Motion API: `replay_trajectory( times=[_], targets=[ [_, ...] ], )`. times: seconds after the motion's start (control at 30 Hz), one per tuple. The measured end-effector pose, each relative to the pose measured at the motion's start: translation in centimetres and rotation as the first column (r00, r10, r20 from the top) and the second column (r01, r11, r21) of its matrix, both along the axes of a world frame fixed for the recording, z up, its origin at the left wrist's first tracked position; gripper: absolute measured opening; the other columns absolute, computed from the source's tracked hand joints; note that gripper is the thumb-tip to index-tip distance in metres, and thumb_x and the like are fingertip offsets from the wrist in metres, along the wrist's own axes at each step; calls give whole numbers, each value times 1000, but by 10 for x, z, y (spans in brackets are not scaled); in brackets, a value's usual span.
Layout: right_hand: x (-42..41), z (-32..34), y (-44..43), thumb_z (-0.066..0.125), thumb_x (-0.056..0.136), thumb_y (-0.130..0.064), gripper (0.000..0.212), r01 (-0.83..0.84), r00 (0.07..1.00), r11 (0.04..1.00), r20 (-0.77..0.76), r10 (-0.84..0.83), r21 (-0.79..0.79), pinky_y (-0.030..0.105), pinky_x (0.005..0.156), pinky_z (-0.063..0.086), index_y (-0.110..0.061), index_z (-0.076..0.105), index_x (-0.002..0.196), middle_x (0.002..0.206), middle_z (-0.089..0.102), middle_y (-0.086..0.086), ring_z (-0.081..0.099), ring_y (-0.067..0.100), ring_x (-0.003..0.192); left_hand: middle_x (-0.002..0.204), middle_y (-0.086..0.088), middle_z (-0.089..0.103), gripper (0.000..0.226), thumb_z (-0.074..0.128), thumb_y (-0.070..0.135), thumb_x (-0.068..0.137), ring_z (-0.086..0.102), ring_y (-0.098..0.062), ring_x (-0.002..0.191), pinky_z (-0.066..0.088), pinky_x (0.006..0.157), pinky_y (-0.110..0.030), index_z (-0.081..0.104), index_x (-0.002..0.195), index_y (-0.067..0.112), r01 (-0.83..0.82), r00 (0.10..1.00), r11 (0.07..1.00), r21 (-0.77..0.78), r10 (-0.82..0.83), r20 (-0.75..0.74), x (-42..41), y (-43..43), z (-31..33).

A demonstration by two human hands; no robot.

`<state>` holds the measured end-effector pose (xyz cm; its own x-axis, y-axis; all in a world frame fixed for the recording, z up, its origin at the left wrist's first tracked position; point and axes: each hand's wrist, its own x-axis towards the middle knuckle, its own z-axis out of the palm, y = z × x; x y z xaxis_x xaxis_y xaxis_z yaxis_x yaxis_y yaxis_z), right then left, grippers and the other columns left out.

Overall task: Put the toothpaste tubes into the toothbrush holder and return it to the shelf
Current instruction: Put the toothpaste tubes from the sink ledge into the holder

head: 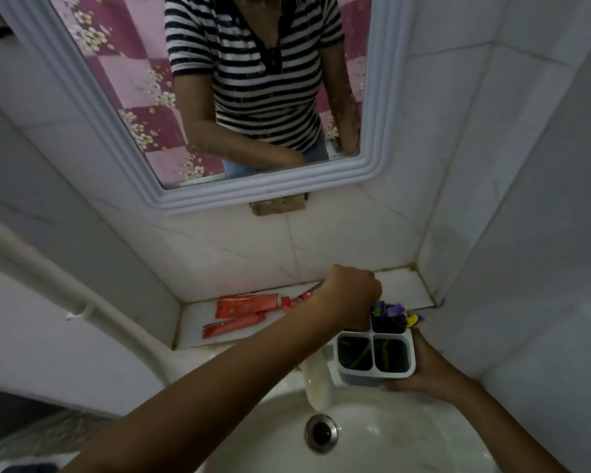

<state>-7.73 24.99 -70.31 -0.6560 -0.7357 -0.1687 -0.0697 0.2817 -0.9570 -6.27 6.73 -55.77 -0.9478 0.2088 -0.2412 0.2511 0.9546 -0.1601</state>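
White tiled shelf [403,288] below mirror [198,97], above sink [372,435] | toothpaste tube [302,296] gripped by fisted left hand [350,295] | two toothpaste tubes [243,314] lying on shelf | toothbrush holder [376,356] clasped by right hand [427,367] over sink

The toothbrush holder [376,358] looks like smooth white plastic with a dull sheen, its compartments dark inside. The toothpaste tubes [243,307] have a glossy red-orange skin, creased and crinkled where flattened. The shelf [403,288] and the wall [253,247] are pale glazed tile with faint grey veins like marble, and the grout lines are dark and stained at the corner. The sink [372,435] is shiny white ceramic that catches highlights; its drain [321,433] is a metal ring, dulled. The mirror [219,97] is spotted glass in a moulded, matt pale frame [382,131]. The shirt [253,80] reflected there is soft striped cloth.
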Motion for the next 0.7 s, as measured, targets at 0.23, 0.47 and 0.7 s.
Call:
replay_trajectory(
  times=[0.23,0.47,0.7],
  targets=[
    [1,-4,1,91,44,-43,117,-12,1000,1000,9,12,-3,12,90,48,-40,18,135,124,52,-37,51,-9,116,115,6,67,24,52,39,92,64,-15,98,46,78,-26,66,108,30,-357,845,777,518,505,-175,27,-106,-32],
    [-1,-6,2,92,48,-16,127,-8,999,1000,39,8,2,4,88,44,-15,9,143,135,46,-16,47,-16,116,135,-3,57,43,57,30,87,53,-24,124,45,95,-38,54,129,24,-506,856,862,16,500,128,43,-174,-103],
    [2,3,1,92,47,-33,117,-31,999,999,20,31,22,6,89,44,-40,14,134,126,47,-42,45,-13,120,129,-11,57,41,55,31,88,59,-29,113,48,90,-39,53,125,12,-306,950,951,-29,307,48,28,-171,-91]
  ],
)
